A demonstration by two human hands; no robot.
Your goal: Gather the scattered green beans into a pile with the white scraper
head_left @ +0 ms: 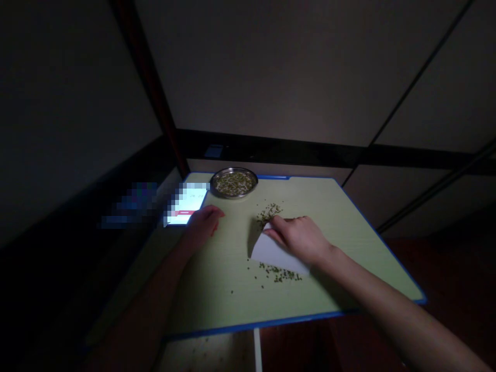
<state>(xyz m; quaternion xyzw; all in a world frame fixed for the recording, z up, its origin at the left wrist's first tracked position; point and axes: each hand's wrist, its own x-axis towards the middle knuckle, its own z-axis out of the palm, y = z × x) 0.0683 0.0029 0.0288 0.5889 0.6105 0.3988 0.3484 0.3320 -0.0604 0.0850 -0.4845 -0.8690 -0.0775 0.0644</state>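
Observation:
My right hand [300, 235] pinches the upper edge of a piece of white paper [277, 253], which stands tilted and curved on the table. Small green beans [281, 273], like mung beans, lie scattered on the near side of the paper. A denser cluster of beans [270, 211] is just beyond it, by my right fingertips. My left hand [202, 226] rests at the left side of the table beside the lit screen, its fingers loosely bent and a little apart, holding nothing. A round steel plate [234, 196] with many of the same beans stands at the back left.
The pale green tabletop [225, 258] has a blue rim. A lit tablet or phone screen [189, 199], partly blurred out, lies on its left side. Below the front edge is an open drawer or shelf [217, 354]. Dark panelled walls close in behind and to the left.

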